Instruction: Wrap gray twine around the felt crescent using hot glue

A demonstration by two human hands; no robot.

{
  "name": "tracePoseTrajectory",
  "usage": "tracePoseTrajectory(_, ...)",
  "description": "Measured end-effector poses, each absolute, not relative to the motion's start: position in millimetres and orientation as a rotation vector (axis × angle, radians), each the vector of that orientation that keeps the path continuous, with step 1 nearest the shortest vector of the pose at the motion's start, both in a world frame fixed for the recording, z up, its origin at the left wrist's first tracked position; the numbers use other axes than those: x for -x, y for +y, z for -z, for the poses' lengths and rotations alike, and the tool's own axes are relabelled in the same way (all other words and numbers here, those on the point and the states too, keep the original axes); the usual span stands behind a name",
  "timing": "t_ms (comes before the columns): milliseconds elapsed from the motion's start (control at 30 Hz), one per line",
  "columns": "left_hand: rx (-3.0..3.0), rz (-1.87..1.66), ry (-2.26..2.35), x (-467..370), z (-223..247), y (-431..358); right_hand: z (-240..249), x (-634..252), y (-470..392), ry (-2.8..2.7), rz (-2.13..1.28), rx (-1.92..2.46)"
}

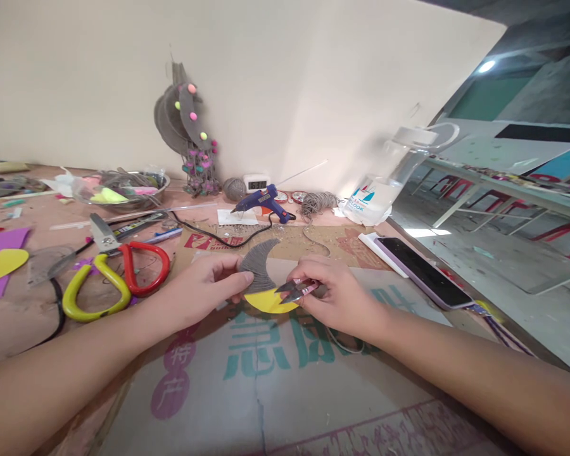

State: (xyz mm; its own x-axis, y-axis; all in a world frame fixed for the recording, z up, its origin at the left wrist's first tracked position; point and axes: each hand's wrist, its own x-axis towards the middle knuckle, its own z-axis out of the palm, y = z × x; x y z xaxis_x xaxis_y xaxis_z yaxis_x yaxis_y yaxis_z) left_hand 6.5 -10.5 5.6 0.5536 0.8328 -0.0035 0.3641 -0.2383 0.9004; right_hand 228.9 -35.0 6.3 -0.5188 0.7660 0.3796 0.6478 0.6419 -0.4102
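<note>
My left hand pinches a crescent moon cutout by its left edge. Grey yarn covers the upper part of the crescent, while its lower part shows bare yellow. In my right hand are thread snips, their dark pointed blades over the yellow part near the edge of the yarn. Whether the blades touch the crescent, I cannot tell. A loose yarn strand curves out below my right hand. Beneath both hands lies a printed cardboard sheet.
A blue glue gun with a black cord rests behind my hands, beside a grey yarn bundle. Large red-and-yellow scissors lie left. A phone and a plastic bottle are right. A filled metal bowl stands back left.
</note>
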Motion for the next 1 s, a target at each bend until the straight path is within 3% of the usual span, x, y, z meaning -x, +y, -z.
tracePoseTrajectory(1000, -1.737, -0.637, 0.892, -7.5, -2.7, -11.6, -3.3, -225.9, -35.8, -2.567, -0.267, 0.886)
